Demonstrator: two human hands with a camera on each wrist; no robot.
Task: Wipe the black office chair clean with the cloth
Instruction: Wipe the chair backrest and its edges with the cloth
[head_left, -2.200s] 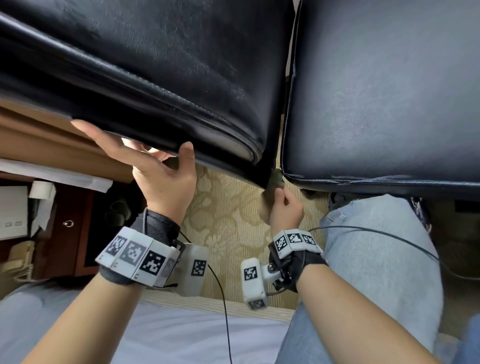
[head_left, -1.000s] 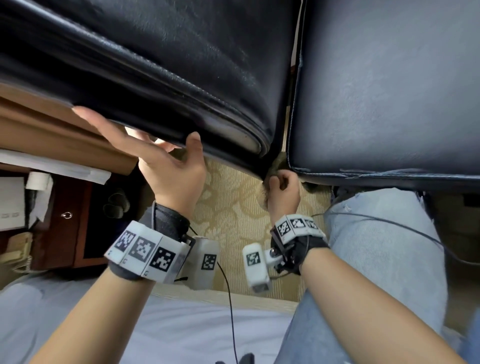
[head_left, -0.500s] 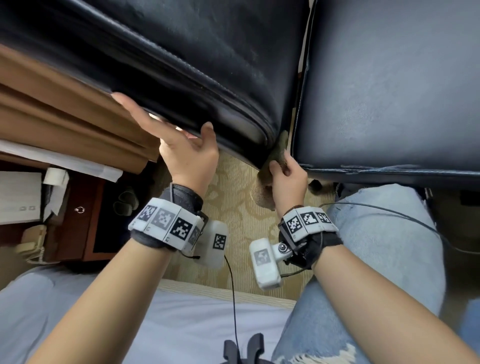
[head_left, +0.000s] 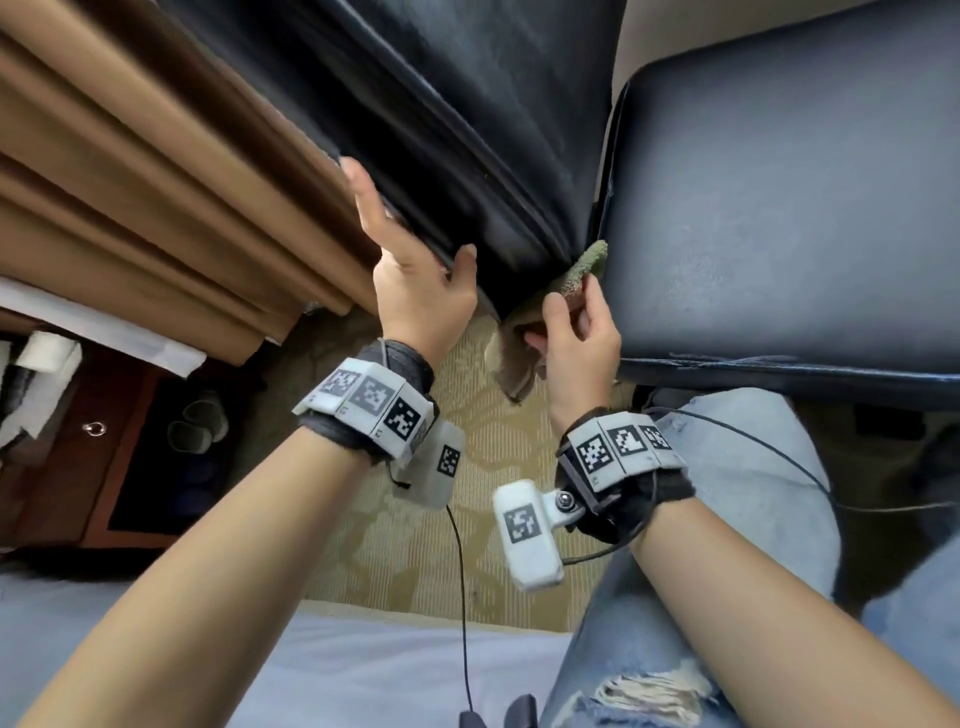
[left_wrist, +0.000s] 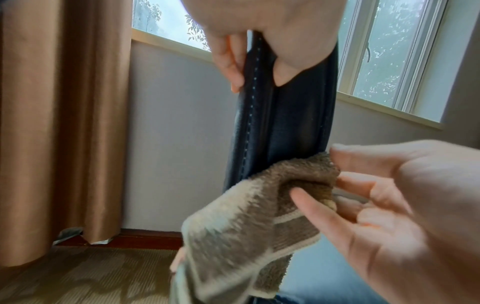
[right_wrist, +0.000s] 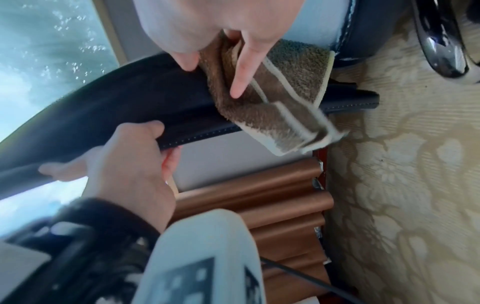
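Two hands are at work on the black leather office chair's padded backrest (head_left: 467, 130), which serves as my landmark. My left hand (head_left: 415, 280) grasps the backrest's stitched side edge, thumb on the front face and fingers (head_left: 363, 192) reaching along the rear, just above the lower corner. My right hand (head_left: 576, 343) pinches the brown terry cloth with a pale hem (head_left: 582, 270), thumb and fingertips bunching it against that lower corner, in the gap between the backrest and the black padded seat cushion (head_left: 779, 208) to its right. From the left wrist, the cloth (left_wrist: 259, 216) wraps the bottom of the dark edge (left_wrist: 285, 123), with a loose fold hanging below; its motion blurs the hem. From the right wrist, my forefinger (right_wrist: 244, 67) lies across the cloth (right_wrist: 272, 102). Behind the backrest, to its left, hang tan pleated curtains (head_left: 156, 182). Beneath it lies beige floral-patterned carpet (head_left: 405, 519), and my knee in pale blue jeans (head_left: 727, 493) sits below the seat cushion.
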